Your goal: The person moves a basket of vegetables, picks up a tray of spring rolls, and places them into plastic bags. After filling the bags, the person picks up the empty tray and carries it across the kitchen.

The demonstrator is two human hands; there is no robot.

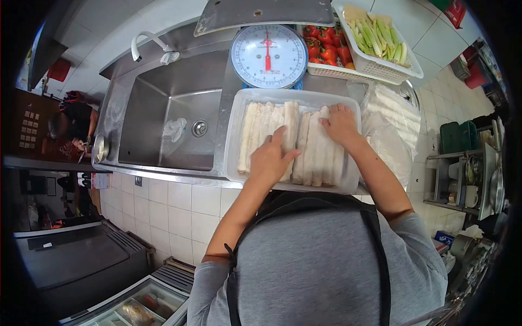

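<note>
Head view, looking down: a clear plastic tub [237, 117] is seen on the steel counter [326, 82], just beside the sink [163, 108] and in front of the scale [268, 56]. One layer of pale rolls [255, 130] is laid in it, side by side.

Both hands are spread flat on the rolls, apart from each other, with nothing gripped. The left hand [269, 158] is pressed palm down near the middle of the row. The right hand [340, 122] is rested on the far ends of the rolls at the right.

Now the risks. The near rim of the tub appears to be right at the front edge of the counter, perhaps just over it. If weight is put down close to that rim, the tub could be tipped toward the person. The rolls look soft, so a heavy palm could leave them flattened or split. One could also be dragged out of line if it sticks to the fingers.

A sideways push could send the tub toward the sink, since no stop is seen between them. A crumpled plastic bag [394, 136] lies against the right end of the tub and could be caught by the right forearm. A push backward could knock the scale, with a white basket [375, 68] of cut stalks perched close behind it.
</note>
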